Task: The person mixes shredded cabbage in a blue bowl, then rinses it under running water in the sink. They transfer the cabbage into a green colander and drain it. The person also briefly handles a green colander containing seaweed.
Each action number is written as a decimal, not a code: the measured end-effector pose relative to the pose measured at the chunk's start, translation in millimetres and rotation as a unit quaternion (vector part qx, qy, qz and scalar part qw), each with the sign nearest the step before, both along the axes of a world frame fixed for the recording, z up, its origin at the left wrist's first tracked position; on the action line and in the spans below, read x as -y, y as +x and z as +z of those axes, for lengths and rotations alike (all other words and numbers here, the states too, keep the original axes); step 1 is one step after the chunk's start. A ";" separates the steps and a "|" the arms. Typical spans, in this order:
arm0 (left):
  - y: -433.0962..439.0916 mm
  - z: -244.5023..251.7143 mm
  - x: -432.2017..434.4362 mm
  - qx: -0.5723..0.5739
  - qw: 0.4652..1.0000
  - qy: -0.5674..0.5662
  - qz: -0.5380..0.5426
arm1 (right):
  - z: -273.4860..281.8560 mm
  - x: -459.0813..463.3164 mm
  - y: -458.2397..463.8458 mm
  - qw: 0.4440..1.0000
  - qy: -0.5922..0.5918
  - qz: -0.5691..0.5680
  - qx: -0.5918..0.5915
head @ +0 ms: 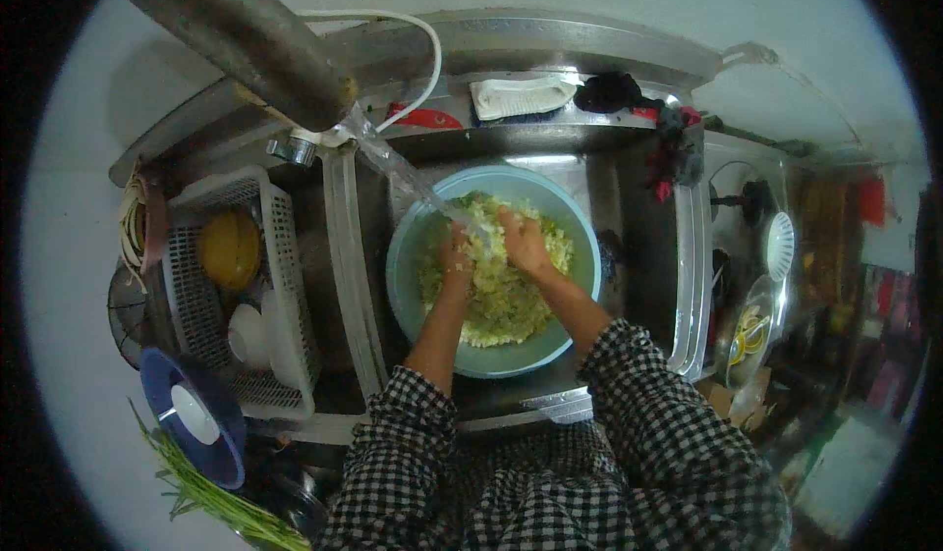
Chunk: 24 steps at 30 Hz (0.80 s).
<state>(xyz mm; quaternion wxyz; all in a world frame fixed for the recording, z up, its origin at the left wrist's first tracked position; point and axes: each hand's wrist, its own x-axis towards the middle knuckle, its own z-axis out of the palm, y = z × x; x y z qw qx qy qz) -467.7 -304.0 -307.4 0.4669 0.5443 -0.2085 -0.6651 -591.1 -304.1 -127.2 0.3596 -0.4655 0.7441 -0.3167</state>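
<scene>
A light-blue plastic basin [404, 308] sits in the sink, holding a heap of finely chopped pale-green vegetable [508, 308], perhaps cabbage, with water in it. Both hands are inside the basin. My left hand [455, 256] reaches into the left part of the heap, its fingers partly hidden by falling water. My right hand [524, 241] rests in the upper middle of the heap, fingertips sunk among the pieces. Whether either hand grips any of them cannot be made out. A stream of water [401, 168] pours into the basin from a wide pipe [272, 43] at upper left.
A white plastic basket [284, 256] with a yellow bowl [230, 249] and white bowls [250, 336] fills the left sink. A metal divider [350, 271] separates the sinks. A white washboard-like tray [523, 98] and dark cloths [608, 93] lie along the back ledge. Long green stalks [214, 499] lie lower left.
</scene>
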 end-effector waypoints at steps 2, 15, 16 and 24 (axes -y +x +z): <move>22.4 42.5 -6.6 0.127 0.988 -0.013 -0.092 | 29.0 -6.3 -19.9 0.992 0.044 0.118 0.001; 38.3 118.4 -4.2 0.244 0.931 0.186 -0.198 | -0.5 5.6 9.4 0.881 0.076 0.348 -0.311; 43.1 119.2 2.6 0.188 0.932 0.203 -0.232 | 0.5 13.5 5.7 0.886 0.079 0.344 -0.300; 48.5 141.1 -22.6 0.446 0.862 -0.139 -0.196 | 43.2 -4.3 -22.7 0.883 -0.154 0.227 -0.380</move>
